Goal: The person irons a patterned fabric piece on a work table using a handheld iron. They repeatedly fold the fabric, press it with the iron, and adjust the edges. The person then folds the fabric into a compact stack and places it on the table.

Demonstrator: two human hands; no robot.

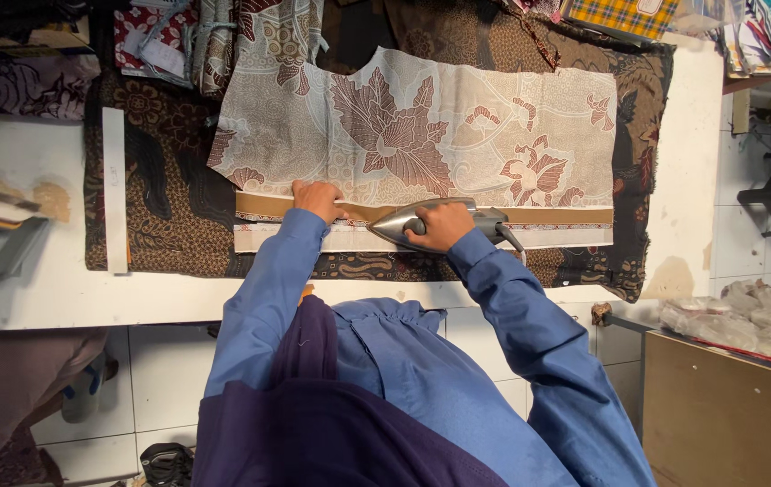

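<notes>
A cream batik cloth piece [457,126] with maroon leaf and flower patterns lies flat on a dark brown patterned cover [160,216] over the white table. Its near edge has a tan band and a white folded hem [566,236]. My right hand [442,225] grips the handle of a silver clothes iron [394,225], which rests on the hem with its tip pointing left. My left hand [318,198] presses flat on the tan band just left of the iron's tip.
A long white ruler strip [115,189] lies across the cover at left. More patterned fabrics [223,36] are heaped at the far edge. The white table edge [87,302] runs in front of me. A wooden box with plastic bags [728,325] stands at right.
</notes>
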